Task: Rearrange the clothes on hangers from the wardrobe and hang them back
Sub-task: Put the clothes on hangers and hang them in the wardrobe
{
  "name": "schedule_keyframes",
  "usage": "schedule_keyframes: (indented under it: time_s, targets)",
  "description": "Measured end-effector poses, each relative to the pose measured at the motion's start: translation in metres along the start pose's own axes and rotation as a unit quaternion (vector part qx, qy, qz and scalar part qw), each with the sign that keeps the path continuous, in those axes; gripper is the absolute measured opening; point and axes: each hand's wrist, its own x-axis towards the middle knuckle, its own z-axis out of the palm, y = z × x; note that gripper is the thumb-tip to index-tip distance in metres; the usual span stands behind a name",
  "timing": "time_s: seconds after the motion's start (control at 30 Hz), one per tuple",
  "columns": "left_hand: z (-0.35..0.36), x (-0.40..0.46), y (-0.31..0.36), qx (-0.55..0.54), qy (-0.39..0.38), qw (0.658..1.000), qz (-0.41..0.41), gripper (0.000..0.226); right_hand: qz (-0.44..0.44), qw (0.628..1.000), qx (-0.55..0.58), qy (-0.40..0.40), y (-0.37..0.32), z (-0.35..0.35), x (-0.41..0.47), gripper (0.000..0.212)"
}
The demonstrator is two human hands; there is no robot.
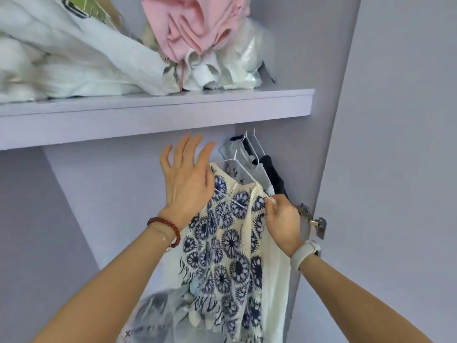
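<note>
Clothes on hangers crowd the right end of the wardrobe, just under the lilac shelf (158, 112); the shelf serves as the landmark for everything else. Directly below its right half hangs a cream garment (230, 243) printed with dark blue round motifs, draped over a white wire hanger (241, 167) whose shoulders show above the fabric; the hook itself runs up behind the shelf's front edge and cannot be seen. Behind that garment, closer to the shelf's right end, more white hangers (254, 144) carry a pale grey piece (232, 151) and a dark garment (274, 174), pressed against the wardrobe's side panel.

Left hand (188, 179) is raised just beneath the shelf with fingers spread and straight, gripping nothing; its palm side meets the left shoulder of the cream garment; a red bead bracelet (165, 230) circles that wrist. Right hand (283, 219), lower and nearer the shelf's right end, pinches the garment's right shoulder edge between curled fingers; a white watch band (305, 253) sits on its wrist, beside a metal door hinge (312, 219).

On top of the shelf lie heaped white fabrics (74, 63), a crumpled pink cloth (195, 23) and clear plastic wrapping (244, 60); far below the shelf, more plastic-bagged items (163, 313) sit at the garment's hem.
</note>
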Motion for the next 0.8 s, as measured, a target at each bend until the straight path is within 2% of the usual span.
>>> schedule_keyframes:
  time_s: [0.17,0.27,0.4,0.6,0.8]
  targets:
    - [0.032,0.032,-0.001,0.129,-0.051,0.990,-0.021,0.060,0.022,0.998,0.056,-0.003,-0.006,0.031,0.058,0.022]
    - [0.045,0.029,-0.007,0.177,-0.039,0.983,-0.013,0.068,0.032,0.996,0.084,0.010,-0.011,0.051,0.086,0.023]
    - [0.053,0.028,-0.011,0.208,-0.015,0.978,-0.010,0.070,0.068,0.991,0.116,0.013,-0.014,0.076,0.118,0.024]
    - [0.059,0.029,-0.014,0.233,-0.006,0.972,-0.016,0.071,0.121,0.988,0.091,-0.012,-0.009,0.094,0.140,0.023]
    - [0.064,0.029,-0.016,0.239,-0.001,0.971,-0.017,0.071,0.066,0.992,0.086,-0.061,0.018,0.101,0.131,0.022]
